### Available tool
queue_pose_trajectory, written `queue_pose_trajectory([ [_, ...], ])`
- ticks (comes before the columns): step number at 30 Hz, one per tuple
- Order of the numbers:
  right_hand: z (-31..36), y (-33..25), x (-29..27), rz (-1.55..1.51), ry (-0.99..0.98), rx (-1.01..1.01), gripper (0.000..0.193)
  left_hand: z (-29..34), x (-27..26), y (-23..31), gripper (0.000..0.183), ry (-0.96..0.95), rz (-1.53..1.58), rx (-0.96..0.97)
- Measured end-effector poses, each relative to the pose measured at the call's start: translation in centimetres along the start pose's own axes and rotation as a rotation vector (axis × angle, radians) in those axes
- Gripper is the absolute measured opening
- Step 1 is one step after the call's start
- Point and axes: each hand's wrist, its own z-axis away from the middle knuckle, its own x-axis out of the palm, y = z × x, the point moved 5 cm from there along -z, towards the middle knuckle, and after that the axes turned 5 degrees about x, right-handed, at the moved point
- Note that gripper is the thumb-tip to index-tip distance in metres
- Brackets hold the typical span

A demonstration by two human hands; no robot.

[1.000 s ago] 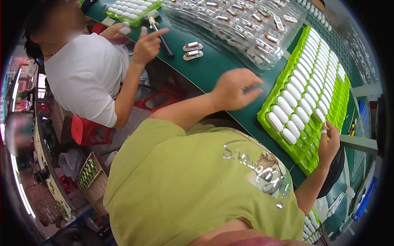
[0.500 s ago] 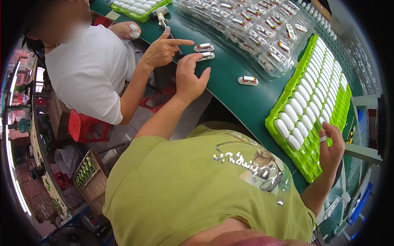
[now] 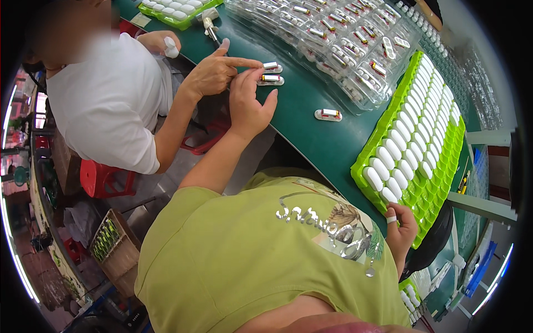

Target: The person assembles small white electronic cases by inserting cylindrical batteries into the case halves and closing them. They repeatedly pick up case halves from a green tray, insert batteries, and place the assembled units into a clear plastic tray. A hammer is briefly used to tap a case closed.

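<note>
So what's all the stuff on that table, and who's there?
table: one, dark green, across the top.
small oval parts: three loose ones, white and silver; two by the fingers, one alone.
big tray: one, bright green, on the right, rows of white oval pieces.
small tray: one, green, top left, white pieces.
clear trays: a stack, see-through, at the top, holding small parts; too many to count.
stool: one, red, on the floor, left.
co-worker's hand: one pointing at the parts.
left hand: by the two parts.
right hand: at the big tray's near edge.
</note>
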Motion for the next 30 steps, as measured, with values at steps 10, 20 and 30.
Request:
queue_pose_trajectory([
  [10, -4.6, -6.3, 3.7, 0.129, -0.186, -0.436, 0.011, -1.1, 1.2, -0.8, 0.057, -0.117, -0.062, -0.008],
  [20, -9.1, -8.9, 7.8, 0.238, -0.321, -0.646, 0.017, -0.6, 2.5, 2.7, 0.044, -0.215, 0.111, 0.023],
  [30, -14.8, -10.0, 13.4, 0.399, -0.289, -0.592, 0.025, 0.9, 4.3, 5.7, 0.048, -0.323, 0.149, 0.031],
])
